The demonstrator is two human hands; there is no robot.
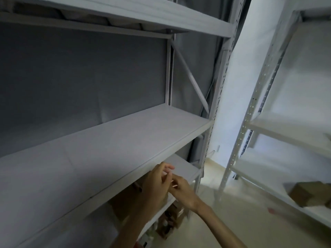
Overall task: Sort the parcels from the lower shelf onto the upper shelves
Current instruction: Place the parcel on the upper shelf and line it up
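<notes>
While both hands hover low at the shelf edge, worth sizing up from the biggest down. Tall grey metal shelving unit [217,97] first — broad grey middle shelf board [111,145] bare across all that shows. Second pale metal rack [250,126] off to the right, holding a blurred brown cardboard box [302,193]. Down under the middle board, brown cardboard parcels [125,199] on the lower shelf, more of them [170,222] lower yet, partly hidden by the arms. Probably light, stiff-walled and a little slick — best taken with palms on two opposite sides, not by flaps or tape. Left hand [155,185] loosely curled, holding nothing that shows. Right hand [182,190] just beside it, fingers bent toward the left — whether pinching something, impossible to tell through the blur.
</notes>
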